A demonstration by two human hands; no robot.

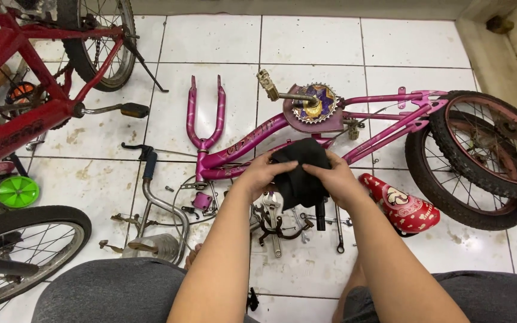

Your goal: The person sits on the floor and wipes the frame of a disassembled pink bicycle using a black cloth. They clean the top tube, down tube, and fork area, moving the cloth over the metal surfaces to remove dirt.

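Above glossy white tiles, both hands (300, 174) gripping folded black rubber inner tube (300, 170), pink frame (252, 143) beyond

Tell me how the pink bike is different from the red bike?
The pink bike lies flat on the tiles, in pieces; the red bike stands upright. The pink bike's fork has no front wheel and its seat lies on the floor beside it; the red bike keeps a wheel fitted and a pedal. Both have spoked wheels and black tyres.
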